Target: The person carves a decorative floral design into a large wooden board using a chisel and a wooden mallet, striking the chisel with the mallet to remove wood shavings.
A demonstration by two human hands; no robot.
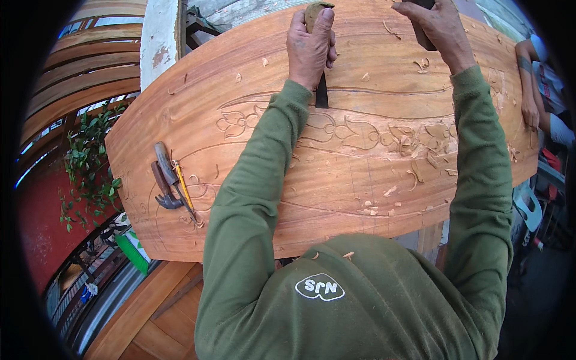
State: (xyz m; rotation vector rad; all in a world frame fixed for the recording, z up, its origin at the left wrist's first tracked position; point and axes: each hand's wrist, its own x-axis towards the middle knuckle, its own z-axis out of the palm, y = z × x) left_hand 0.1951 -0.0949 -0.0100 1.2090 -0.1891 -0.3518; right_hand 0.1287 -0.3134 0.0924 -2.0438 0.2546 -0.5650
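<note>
My left hand (307, 57) is wrapped round the wooden handle of a chisel (322, 96). The chisel stands upright, its flat dark blade meeting the wood panel (336, 192) at a carved line. Along the panel's middle runs a carved flower-and-vine relief (354, 133). Raised at the far right, my right hand (445, 33) grips a dark, flat-sided block-like tool (423, 37). The upper frame edge cuts off part of that tool, so its exact kind is hidden. Curled wood shavings (414, 174) lie scattered over the carving and around it.
On the panel's left lie a claw hammer (169, 201), a wooden-handled tool (165, 162) and a yellow pencil (183, 185). Another person's arm (527, 90) rests at the right edge. A leafy plant (90, 162), a green brush (133, 251) and a teal plastic chair (528, 207) stand around.
</note>
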